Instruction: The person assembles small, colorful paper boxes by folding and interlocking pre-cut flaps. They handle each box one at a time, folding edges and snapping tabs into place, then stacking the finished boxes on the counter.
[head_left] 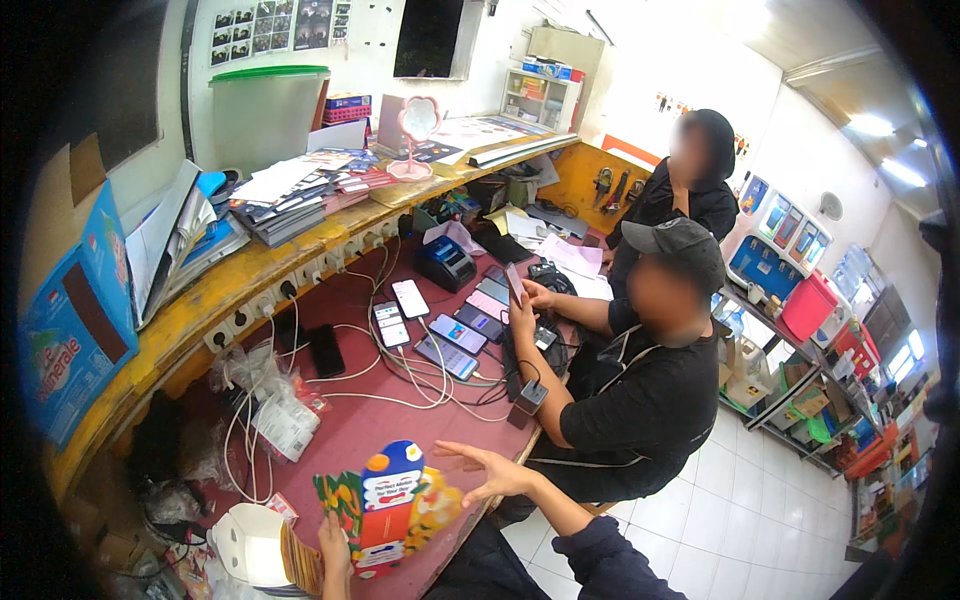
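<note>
Multicoloured flat cardboard blank [388,500], printed in blue, red, green and yellow with a rounded top, stands tilted above the near edge of the dark red tabletop [350,435], between the person's two hands. Its lower left edge sits in the left hand [337,558], whose fingers are closed on it from the side; how far they reach behind the card is hidden. The right hand [505,477] is just off the blank's right edge, its fingers spread wide and curved toward the card with nothing in their grasp; whether the lowest fingertip touches the edge I cannot tell.

Just left of the left hand, a stack of nested cream-white paper containers with brown edges [248,545] lies on its side. Beyond it are clear plastic bags with a white label [287,425], near a black rectangular phone [325,352]. Farther up the tabletop, white charging cables [425,402] loop among several phones, including a white-framed phone [409,298], and a blue-and-black boxy device [445,263] stands behind them. To the right, a seated co-worker in a black shirt and grey cap [640,385] holds up a slim phone [515,284]. A yellow-edged wooden shelf [165,345] runs along the left, bearing piled papers [290,200].
</note>
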